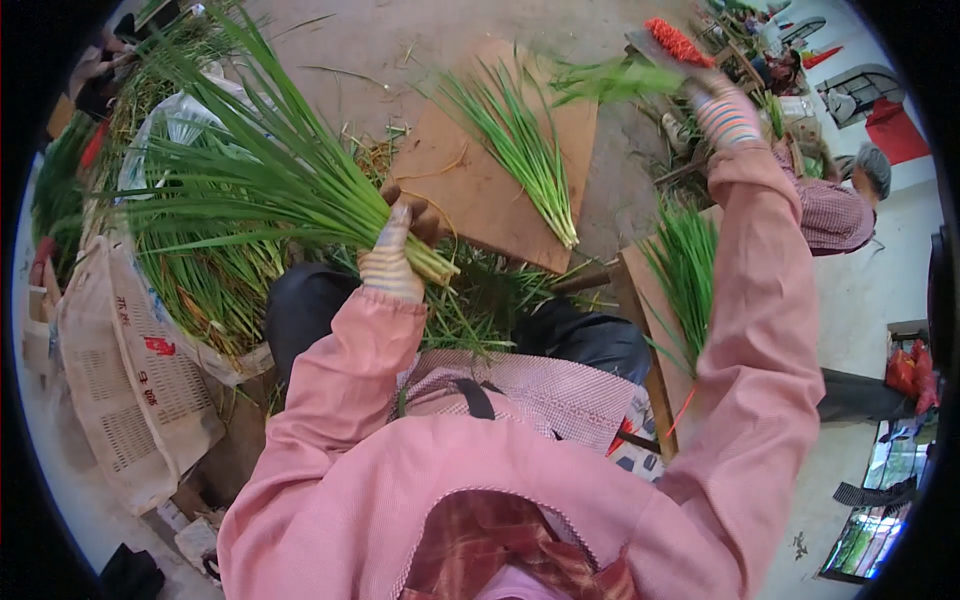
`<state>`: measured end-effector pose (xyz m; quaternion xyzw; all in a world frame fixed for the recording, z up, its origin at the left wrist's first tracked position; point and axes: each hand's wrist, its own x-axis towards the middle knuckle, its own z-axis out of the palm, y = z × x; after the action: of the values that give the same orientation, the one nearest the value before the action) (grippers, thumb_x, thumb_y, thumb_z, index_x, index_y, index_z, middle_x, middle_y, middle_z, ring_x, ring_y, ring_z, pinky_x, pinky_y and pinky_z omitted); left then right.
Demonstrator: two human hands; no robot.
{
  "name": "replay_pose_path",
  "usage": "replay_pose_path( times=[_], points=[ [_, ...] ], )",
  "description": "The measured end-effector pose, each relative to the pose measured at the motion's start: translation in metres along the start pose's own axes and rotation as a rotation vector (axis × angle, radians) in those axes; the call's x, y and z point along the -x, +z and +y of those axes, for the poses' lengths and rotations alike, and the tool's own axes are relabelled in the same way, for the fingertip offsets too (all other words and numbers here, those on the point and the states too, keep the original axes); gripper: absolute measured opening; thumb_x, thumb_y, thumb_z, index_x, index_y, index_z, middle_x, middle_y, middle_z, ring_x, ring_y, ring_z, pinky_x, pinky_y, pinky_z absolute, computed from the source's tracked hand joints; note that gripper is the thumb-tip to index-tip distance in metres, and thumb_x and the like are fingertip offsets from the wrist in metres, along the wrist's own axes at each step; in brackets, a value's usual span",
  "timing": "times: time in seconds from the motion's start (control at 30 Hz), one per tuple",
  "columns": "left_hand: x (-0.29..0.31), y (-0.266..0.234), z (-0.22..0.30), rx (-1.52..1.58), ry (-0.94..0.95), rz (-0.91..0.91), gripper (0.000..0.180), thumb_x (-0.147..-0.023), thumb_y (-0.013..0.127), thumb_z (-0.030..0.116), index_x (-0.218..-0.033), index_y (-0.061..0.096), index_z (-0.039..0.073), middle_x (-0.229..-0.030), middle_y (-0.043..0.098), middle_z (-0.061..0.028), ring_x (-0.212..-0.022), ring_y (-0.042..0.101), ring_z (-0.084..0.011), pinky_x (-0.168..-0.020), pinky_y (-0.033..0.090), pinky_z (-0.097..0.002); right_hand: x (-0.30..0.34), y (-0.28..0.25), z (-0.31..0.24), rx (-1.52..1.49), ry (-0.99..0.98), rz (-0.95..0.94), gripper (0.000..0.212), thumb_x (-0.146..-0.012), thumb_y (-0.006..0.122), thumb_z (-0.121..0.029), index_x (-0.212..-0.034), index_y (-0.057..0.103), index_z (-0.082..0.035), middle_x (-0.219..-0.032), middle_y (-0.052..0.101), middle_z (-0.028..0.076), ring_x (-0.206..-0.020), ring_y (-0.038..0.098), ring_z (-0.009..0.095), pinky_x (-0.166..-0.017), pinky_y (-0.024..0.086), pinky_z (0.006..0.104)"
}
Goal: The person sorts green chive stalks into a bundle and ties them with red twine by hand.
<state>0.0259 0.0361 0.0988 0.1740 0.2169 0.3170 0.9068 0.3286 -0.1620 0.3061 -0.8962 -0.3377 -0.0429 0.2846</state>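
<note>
My left hand [393, 245], in a striped glove with dark fingertips, is closed round a thick bunch of long leafy green stalks [300, 190]. Their pale cut ends point right, and the leaves fan out to the upper left. Stretched far to the upper right, my right hand [722, 108] wears a similar glove. It grips a few green leaves [620, 80], blurred by motion, that trail to its left. A smaller bundle of green stalks [520, 150] lies on a brown board [440, 180] in front of me. Another green bundle [685, 270] rests beside my right forearm.
On my left stands a large basket [130, 370], its liner full of green stalks [215, 290]. Orange-red strands [680, 43] lie on a small stand beyond my right hand. Loose leaves litter the floor between my knees. Another person [840, 210] sits at the right.
</note>
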Motion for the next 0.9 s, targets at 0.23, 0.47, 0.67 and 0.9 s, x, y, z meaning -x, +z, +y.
replay_pose_path(
  times=[0.23,0.47,0.67,0.9],
  points=[
    [0.026,0.007,-0.005,0.071,-0.199,0.058,0.027,-0.076,0.061,0.016,-0.1,0.05,0.017,-0.069,0.051,0.0009,-0.052,0.046,-0.0107,-0.049,0.042,-0.0278,-0.055,-0.039,-0.052,0.323,0.027,0.098,0.032,-0.079,0.054,-0.029,-0.1,0.056,-0.005,-0.085,0.059,0.006,-0.074,0.05,0.013,-0.066,0.041,0.0262],
    [0.034,0.004,-0.02,0.129,-0.269,-0.036,0.029,-0.076,0.06,0.014,-0.103,0.05,0.017,-0.074,0.055,-0.0001,-0.058,0.052,-0.0115,-0.055,0.046,-0.0305,-0.058,-0.061,-0.067,-0.403,0.236,0.362,0.037,-0.077,0.056,-0.035,-0.108,0.05,-0.015,-0.06,0.056,0.003,-0.039,0.047,0.013,-0.036,0.038,0.0265],
    [0.038,-0.019,-0.039,0.26,-0.425,-0.015,0.026,-0.075,0.059,0.013,-0.099,0.049,0.013,-0.081,0.056,-0.0036,-0.07,0.055,-0.0167,-0.066,0.047,-0.0373,0.057,0.074,-0.054,-0.805,0.384,-0.242,0.029,-0.079,0.053,-0.022,-0.104,0.048,-0.007,-0.069,0.057,0.007,-0.051,0.053,0.017,-0.044,0.041,0.0279],
    [0.057,-0.063,-0.083,0.056,-0.577,0.254,0.027,-0.076,0.056,0.009,-0.102,0.049,0.012,-0.091,0.057,-0.0079,-0.087,0.054,-0.0262,-0.078,0.043,-0.0453,0.211,0.217,-0.005,-0.476,0.451,-0.332,0.02,-0.083,0.049,-0.023,-0.096,0.051,-0.007,-0.061,0.05,0.001,-0.047,0.042,0.008,-0.043,0.035,0.0215]
  ],
)
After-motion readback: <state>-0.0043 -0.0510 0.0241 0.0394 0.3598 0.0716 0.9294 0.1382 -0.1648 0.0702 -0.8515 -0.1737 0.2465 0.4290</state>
